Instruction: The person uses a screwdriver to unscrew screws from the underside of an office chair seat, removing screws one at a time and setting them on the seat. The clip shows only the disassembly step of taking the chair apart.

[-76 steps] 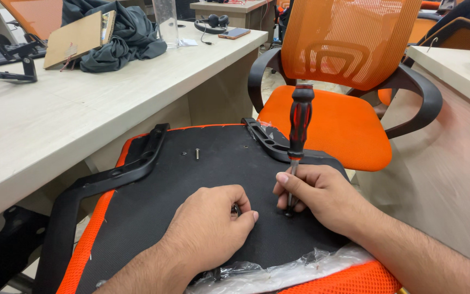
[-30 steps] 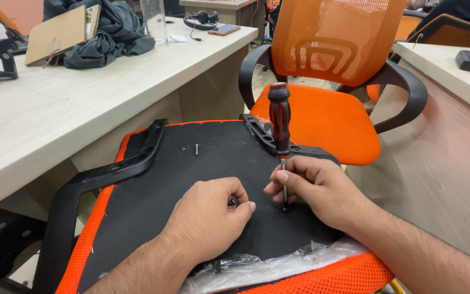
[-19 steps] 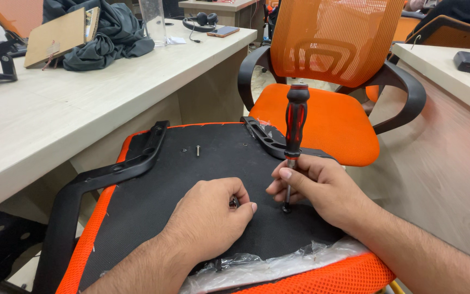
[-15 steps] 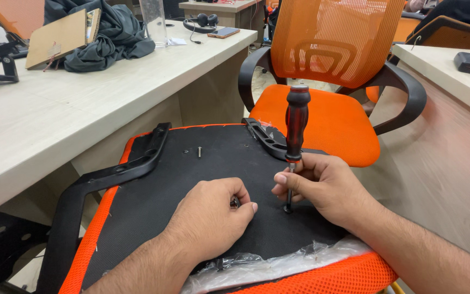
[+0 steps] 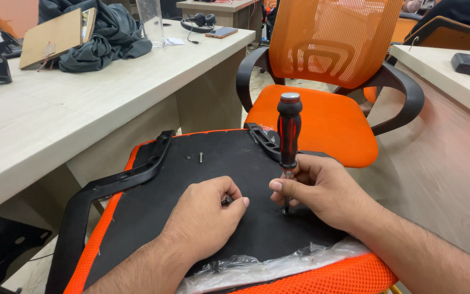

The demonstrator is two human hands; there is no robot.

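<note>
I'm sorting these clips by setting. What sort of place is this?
Most likely an office. Long pale desks line both sides, an orange mesh office chair stands ahead, and headphones lie on a desk. The right hand holds a screwdriver upright on an upturned chair seat.

Screwdriver [image 5: 289, 130] handle swung back upright vs. right tilt; right hand [image 5: 322, 190] regripped.

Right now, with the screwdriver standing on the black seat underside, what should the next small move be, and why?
Probably a short turn of the screwdriver with the right hand. Its tip sits upright in a hole in the black seat underside, fingers pinching the shaft low down. The left hand rests flat beside it on a small fitting, steadying the panel.
</note>
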